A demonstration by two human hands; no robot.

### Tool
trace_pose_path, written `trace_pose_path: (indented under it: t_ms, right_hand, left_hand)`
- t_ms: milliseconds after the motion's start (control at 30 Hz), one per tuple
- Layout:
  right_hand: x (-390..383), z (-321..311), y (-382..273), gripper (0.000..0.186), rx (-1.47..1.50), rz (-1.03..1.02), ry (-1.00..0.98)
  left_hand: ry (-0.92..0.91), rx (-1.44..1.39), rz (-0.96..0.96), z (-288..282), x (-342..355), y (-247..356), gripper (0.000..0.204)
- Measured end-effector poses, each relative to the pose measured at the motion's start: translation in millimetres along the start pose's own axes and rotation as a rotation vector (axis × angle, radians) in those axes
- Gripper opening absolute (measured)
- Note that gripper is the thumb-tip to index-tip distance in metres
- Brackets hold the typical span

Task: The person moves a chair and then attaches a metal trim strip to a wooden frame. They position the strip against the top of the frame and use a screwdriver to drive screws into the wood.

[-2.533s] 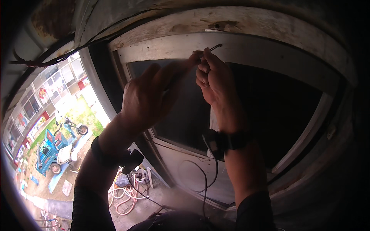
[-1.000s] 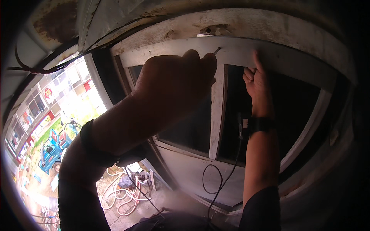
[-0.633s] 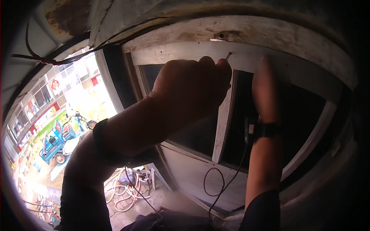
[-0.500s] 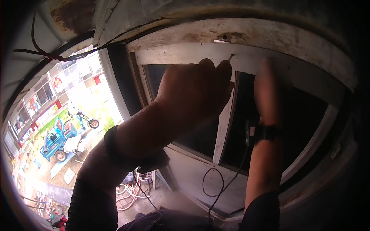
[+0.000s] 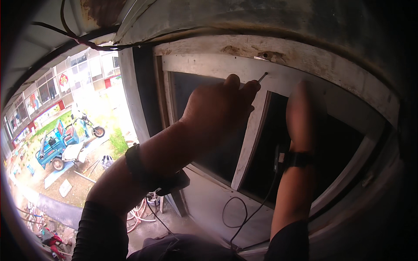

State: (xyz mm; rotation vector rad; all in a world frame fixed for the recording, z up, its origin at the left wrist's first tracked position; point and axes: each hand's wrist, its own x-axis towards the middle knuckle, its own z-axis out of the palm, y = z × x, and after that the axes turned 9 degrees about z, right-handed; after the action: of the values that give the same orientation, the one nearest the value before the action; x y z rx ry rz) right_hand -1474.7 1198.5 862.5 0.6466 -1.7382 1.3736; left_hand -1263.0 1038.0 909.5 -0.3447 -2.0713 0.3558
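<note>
Raised to the upper rail of a white wooden frame [image 5: 204, 64], my left hand [image 5: 220, 102] is closed around a thin metal rod [image 5: 262, 78]. The rod looks like a nail or a slim tool shaft; its far tip meets the rail, and its other end is hidden in my fingers. To the right, my right hand [image 5: 300, 111] is up in front of the same frame, over a dark pane. Motion smears its fingers, and whether it holds anything cannot be made out. Both wrists wear dark straps with cables.
Below the rail a white upright bar [image 5: 251, 139] divides dark panes. Above runs a weathered wooden beam [image 5: 209, 45]. Black cables [image 5: 82, 42] hang at the upper left. Outside on the left stands a blue cargo tricycle [image 5: 54, 148]. A pale coiled hose [image 5: 138, 217] lies low down.
The whole view has shifted a little, with the frame sitting lower. My left hand keeps its grip, and more of the rod shows. The right hand stays blurred in front of the frame.
</note>
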Motion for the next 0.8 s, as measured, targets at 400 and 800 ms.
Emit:
trace_pose_path:
  t_ms: [400,800]
  right_hand:
    - [5,9,13,0.042,-0.185,-0.052,-0.076]
    - [4,4,23,0.038,-0.425,-0.320,-0.007]
  left_hand:
    - [-0.104,0.086,-0.110,-2,12,3,0.022]
    - [0.189,-0.503,-0.296,29,-16,19,0.039]
